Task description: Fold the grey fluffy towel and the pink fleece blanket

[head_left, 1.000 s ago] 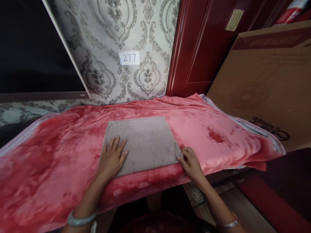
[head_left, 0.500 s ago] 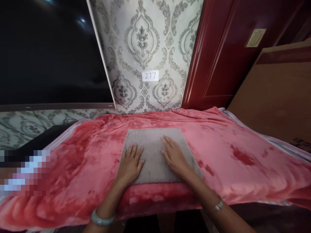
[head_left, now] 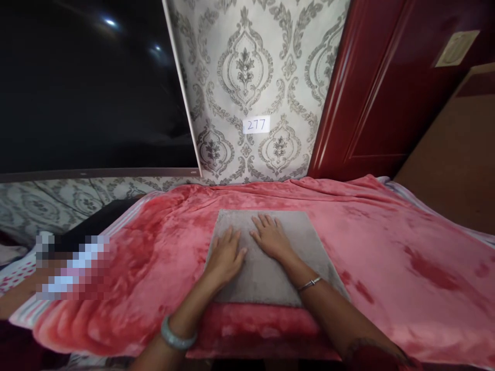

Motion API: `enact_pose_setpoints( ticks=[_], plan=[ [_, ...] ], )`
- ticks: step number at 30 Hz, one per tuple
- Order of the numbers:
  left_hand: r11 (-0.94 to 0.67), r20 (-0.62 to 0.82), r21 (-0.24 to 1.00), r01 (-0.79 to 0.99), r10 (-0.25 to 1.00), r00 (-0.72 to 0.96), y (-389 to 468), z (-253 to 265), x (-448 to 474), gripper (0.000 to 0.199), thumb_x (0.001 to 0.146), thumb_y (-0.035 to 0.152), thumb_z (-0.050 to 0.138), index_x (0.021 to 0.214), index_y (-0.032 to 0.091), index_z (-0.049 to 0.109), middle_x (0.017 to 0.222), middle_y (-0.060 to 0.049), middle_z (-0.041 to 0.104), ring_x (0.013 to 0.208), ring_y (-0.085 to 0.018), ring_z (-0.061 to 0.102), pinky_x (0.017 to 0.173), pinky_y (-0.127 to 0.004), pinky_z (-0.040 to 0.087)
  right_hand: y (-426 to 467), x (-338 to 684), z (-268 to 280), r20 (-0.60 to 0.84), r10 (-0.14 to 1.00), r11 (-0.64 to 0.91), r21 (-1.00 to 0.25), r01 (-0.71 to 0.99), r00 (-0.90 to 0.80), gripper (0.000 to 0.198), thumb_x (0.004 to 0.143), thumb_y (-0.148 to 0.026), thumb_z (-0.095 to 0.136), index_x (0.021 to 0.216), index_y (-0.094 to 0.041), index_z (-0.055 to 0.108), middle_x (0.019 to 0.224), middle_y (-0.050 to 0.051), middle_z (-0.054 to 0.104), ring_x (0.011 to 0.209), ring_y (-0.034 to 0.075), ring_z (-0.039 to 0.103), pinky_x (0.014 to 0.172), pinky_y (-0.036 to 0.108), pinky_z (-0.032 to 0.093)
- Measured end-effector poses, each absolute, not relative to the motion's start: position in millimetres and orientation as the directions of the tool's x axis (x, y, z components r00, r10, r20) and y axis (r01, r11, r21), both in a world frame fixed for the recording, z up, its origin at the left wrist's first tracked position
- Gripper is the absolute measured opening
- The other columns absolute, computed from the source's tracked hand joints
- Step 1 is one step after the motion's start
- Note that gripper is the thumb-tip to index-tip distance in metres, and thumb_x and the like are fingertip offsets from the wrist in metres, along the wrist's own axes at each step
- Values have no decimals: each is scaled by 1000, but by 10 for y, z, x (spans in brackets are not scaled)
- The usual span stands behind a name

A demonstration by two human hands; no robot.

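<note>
A flat grey, soft-looking rectangular mat [head_left: 266,281] lies on a pink and red plush blanket [head_left: 162,268]. My left hand [head_left: 225,257] rests on the mat's left side, palm down, with its fingers stretched out and the thumb apart. Farther up and toward the middle, my right hand [head_left: 271,238] lies flat on the mat with its fingers spread. Neither hand grips anything. A pale green bangle is on my left wrist and a thin silver one on my right.
A large dark television screen [head_left: 93,93] stands at the back left. Patterned wallpaper [head_left: 251,67] bears a paper label [head_left: 256,124] reading 277. A cardboard box [head_left: 456,159] stands at the right beside a dark red panel [head_left: 371,103]. Another person's arm [head_left: 23,288] shows at the left edge.
My right hand has slid across the mat toward its far edge, closer to the left hand. The left hand stays on the mat's left side. The view has shifted left.
</note>
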State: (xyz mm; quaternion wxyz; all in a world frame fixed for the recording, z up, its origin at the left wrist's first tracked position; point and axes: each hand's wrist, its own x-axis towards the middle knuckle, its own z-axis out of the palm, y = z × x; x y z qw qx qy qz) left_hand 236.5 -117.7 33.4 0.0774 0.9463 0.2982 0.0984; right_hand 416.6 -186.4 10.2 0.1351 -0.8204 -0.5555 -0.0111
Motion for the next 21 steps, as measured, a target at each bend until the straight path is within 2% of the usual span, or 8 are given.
enact_pose_setpoints(
  ticks=[4,7,9,16,21],
  plan=[
    [-757,150,192,625,652,743,-851,597,2787,58,97,26,39,153,11,40,162,-18,35,153,-30,27,124,-52,22,-1850,4151,130,169,907,-351,-207,913,386,61,104,-48,34,158,-20,35,165,13,30,151,31,26,120,54,17],
    [-644,124,218,733,764,634,-616,538,2949,55,98,29,39,150,14,45,161,-18,39,149,-35,33,119,-59,28,-1854,4151,125,163,909,-351,-198,915,384,61,104,-48,33,158,-20,35,165,13,30,152,31,26,120,54,18],
    [-589,138,254,767,807,574,-532,423,2948,54,99,34,37,149,16,49,158,-19,42,145,-36,40,115,-59,34,-1867,4156,111,165,910,-348,-194,917,381,60,104,-48,33,157,-21,36,165,13,31,152,31,26,121,53,18],
    [-557,188,346,755,830,525,-385,278,2822,49,98,23,36,141,18,58,138,-16,63,131,-29,55,109,-46,44,-1700,4089,228,93,895,-404,-243,882,436,59,104,-42,33,157,-17,36,165,15,29,153,30,23,120,55,19],
    [-516,160,402,756,853,497,-171,273,2822,51,97,25,44,145,12,51,136,-17,65,125,-25,62,104,-35,47,-1293,3854,368,132,955,-221,-283,933,266,55,104,-35,32,156,-23,37,166,9,27,154,27,21,122,55,16]
  ],
)
